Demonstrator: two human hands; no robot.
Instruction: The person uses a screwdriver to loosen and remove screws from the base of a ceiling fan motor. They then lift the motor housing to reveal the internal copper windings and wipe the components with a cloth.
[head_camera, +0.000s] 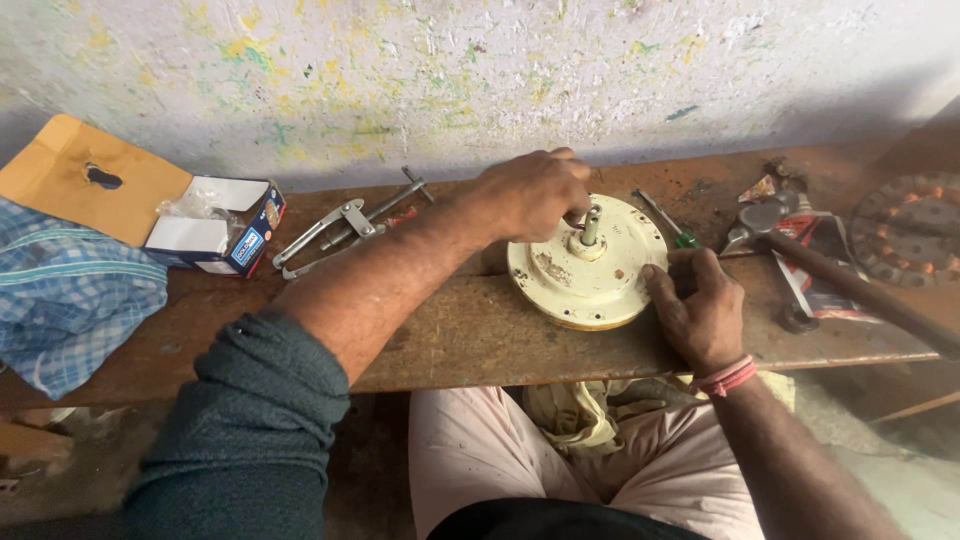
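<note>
One cream round motor cover (585, 270) with one short shaft (591, 226) lies on the wooden bench (450, 335), between two hands. The left hand (530, 192) is curled closed over the cover's far edge beside the shaft; the right hand (700, 305) presses half-open on its near right rim. Around are one metal puller (335, 232), one small cardboard box (215, 225), one green-handled screwdriver (668, 222) and one hammer (850, 280).

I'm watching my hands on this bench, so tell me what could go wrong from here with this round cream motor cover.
The cream cover overhangs the bench's front edge; it could tip into your lap. Your left hand's fingers at the shaft could get pinched. The screwdriver beside your right hand could get knocked.
</note>
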